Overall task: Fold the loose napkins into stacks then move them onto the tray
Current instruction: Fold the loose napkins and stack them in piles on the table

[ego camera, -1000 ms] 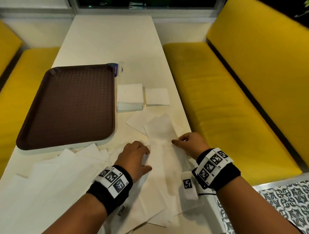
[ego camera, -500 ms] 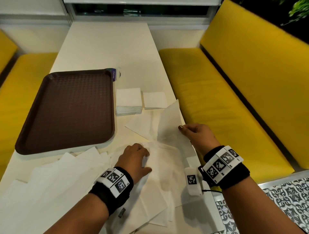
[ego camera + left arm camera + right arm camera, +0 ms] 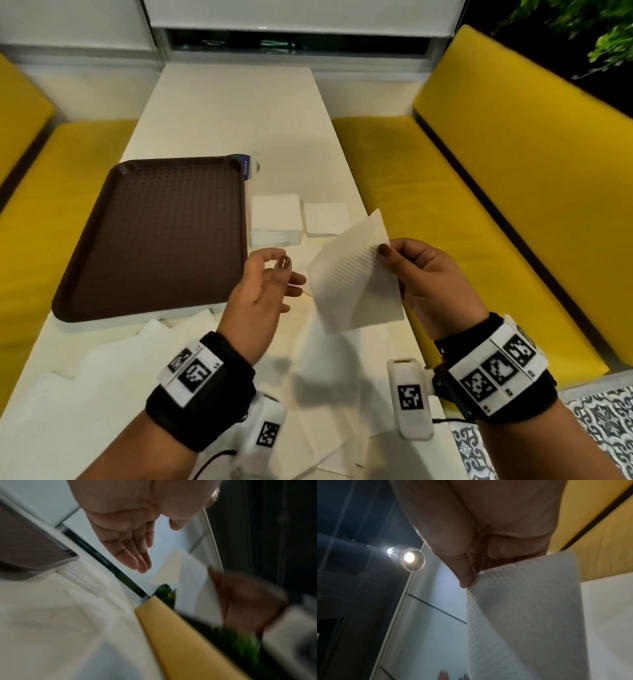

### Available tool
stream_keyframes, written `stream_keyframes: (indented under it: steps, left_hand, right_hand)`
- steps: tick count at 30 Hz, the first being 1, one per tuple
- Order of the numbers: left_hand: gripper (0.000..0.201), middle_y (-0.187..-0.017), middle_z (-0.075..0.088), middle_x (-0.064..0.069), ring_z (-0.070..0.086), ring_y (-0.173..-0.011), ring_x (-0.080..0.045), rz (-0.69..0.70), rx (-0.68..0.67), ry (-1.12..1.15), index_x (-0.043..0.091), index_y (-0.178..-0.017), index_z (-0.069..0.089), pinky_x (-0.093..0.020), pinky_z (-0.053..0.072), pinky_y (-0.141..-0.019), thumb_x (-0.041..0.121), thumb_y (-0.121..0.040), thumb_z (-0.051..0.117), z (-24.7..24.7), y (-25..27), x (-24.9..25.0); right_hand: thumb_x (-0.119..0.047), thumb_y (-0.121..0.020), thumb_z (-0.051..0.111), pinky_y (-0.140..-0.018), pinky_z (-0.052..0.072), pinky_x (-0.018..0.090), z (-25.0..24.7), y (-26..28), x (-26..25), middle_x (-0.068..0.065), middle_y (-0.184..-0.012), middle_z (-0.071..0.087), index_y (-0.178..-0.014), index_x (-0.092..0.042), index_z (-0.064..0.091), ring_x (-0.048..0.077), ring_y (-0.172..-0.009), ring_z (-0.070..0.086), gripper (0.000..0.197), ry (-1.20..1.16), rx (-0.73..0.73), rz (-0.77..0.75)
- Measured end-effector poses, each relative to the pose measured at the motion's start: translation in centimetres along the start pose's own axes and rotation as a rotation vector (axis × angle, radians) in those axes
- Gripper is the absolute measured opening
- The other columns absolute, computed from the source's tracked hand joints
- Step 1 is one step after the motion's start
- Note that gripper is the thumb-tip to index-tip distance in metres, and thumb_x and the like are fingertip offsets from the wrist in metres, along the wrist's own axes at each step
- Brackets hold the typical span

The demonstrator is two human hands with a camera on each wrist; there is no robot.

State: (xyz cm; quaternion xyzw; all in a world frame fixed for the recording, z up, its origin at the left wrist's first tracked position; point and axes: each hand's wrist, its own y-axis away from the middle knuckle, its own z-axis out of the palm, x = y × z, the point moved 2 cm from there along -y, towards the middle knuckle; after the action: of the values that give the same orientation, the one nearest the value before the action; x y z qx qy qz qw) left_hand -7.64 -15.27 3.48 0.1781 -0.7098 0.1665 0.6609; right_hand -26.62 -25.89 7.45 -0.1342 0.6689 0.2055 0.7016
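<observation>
White surface [image 3: 239,113] between yellow benches [image 3: 428,192]; tray [image 3: 154,236] bare. Right hand [image 3: 431,277] pinching napkin [image 3: 356,281] by one edge, aloft. Left hand [image 3: 263,291] fingers [image 3: 137,559] relaxed, holding nothing. Risk: single-edge pinch letting limp sheet sag, skewing fold; loose napkins [image 3: 102,383] below easily disturbed.

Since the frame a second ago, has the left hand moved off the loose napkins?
Yes. The left hand has lifted off the loose white paper napkins and now hangs open in the air beside the brown plastic tray's near right corner.
</observation>
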Motion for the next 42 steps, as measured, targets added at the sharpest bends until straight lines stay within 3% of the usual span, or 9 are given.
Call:
stream_keyframes:
  steps: [4,8,12,17,20,24,30,34,42]
  left_hand:
    - [0.056,-0.082,0.072,-0.004,0.065,-0.078,-0.017,-0.010,-0.118,0.158,0.037,-0.117,0.048,-0.034,0.054,-0.070,0.042,-0.073,0.082,-1.4,1.0,2.1]
    - [0.040,-0.089,0.069,-0.019,0.059,-0.075,-0.025,0.063,-0.055,0.109,0.033,-0.104,0.067,-0.052,0.051,-0.077,0.033,-0.066,0.080,-3.6,1.6,2.2]
    - [0.027,-0.080,0.068,-0.006,0.061,-0.074,-0.023,0.089,-0.017,-0.048,0.030,-0.101,0.071,-0.039,0.054,-0.074,0.016,-0.079,0.079,-5.4,2.1,2.6]
    - [0.015,-0.086,0.069,-0.011,0.065,-0.083,-0.031,0.086,-0.049,-0.194,0.030,-0.099,0.072,-0.045,0.055,-0.077,0.024,-0.085,0.074,-7.2,2.7,2.8]
    - [0.011,-0.085,0.068,-0.006,0.062,-0.079,-0.023,0.131,-0.050,-0.265,0.027,-0.091,0.072,-0.034,0.052,-0.071,0.037,-0.086,0.071,-7.8,3.1,3.3]
    - [0.035,-0.088,0.064,-0.006,0.060,-0.079,-0.017,0.114,-0.057,-0.203,0.022,-0.084,0.070,-0.026,0.049,-0.074,0.056,-0.078,0.065,-8.3,3.2,3.4]
    - [0.042,-0.102,0.074,-0.003,0.070,-0.091,-0.016,-0.211,-0.224,0.262,0.012,-0.115,0.063,-0.033,0.058,-0.078,0.035,-0.080,0.060,-6.4,3.6,2.5]
    - [0.041,-0.105,0.074,-0.006,0.070,-0.094,-0.020,-0.233,-0.189,0.293,0.011,-0.116,0.062,-0.033,0.058,-0.072,0.031,-0.080,0.062,-6.0,3.8,1.5]
    - [0.022,-0.107,0.073,-0.007,0.070,-0.090,-0.016,-0.210,-0.033,0.332,0.009,-0.117,0.060,-0.026,0.056,-0.062,0.013,-0.098,0.050,-6.0,3.5,0.6]
  right_hand:
    - [-0.030,-0.081,0.063,-0.064,0.049,0.026,2.1,0.9,-0.1,0.001,-0.077,0.067,-0.085,-0.009,0.069,0.013,-0.072,0.059,0.022,-0.001,-0.063,0.014]
    - [-0.024,-0.077,0.069,-0.069,0.054,0.030,4.1,1.3,-0.4,0.005,-0.073,0.070,-0.104,-0.017,0.065,0.016,-0.074,0.065,0.028,0.023,-0.051,-0.039]
    - [-0.010,-0.080,0.076,-0.074,0.058,0.030,5.3,1.5,-0.6,0.003,-0.080,0.072,-0.118,-0.025,0.062,0.018,-0.076,0.069,0.044,0.189,-0.128,-0.121]
    - [-0.026,-0.084,0.074,-0.076,0.060,0.038,6.6,1.7,-0.3,-0.009,-0.089,0.074,-0.095,-0.030,0.073,0.013,-0.082,0.069,0.012,0.514,-0.146,-0.225]
    - [-0.030,-0.085,0.073,-0.071,0.057,0.034,7.1,1.9,-0.6,-0.009,-0.083,0.072,-0.084,-0.030,0.073,0.009,-0.081,0.065,0.001,0.552,-0.138,-0.247]
    - [-0.035,-0.082,0.071,-0.071,0.052,0.030,7.8,1.7,-1.0,-0.005,-0.080,0.070,-0.080,-0.021,0.072,0.009,-0.079,0.062,0.014,0.379,-0.210,-0.122]
    - [-0.022,-0.091,0.063,-0.064,0.051,0.029,8.8,1.7,-0.5,0.001,-0.075,0.063,-0.075,-0.013,0.067,0.014,-0.073,0.058,0.019,0.054,-0.204,0.101]
    - [-0.023,-0.094,0.061,-0.063,0.051,0.026,9.0,1.9,0.0,0.002,-0.078,0.064,-0.083,-0.008,0.066,0.015,-0.076,0.059,0.019,0.053,-0.161,0.137]
    - [-0.029,-0.087,0.068,-0.079,0.057,0.047,8.5,2.8,1.4,0.012,-0.087,0.064,-0.094,-0.009,0.057,0.025,-0.077,0.061,0.024,0.032,-0.027,0.236]
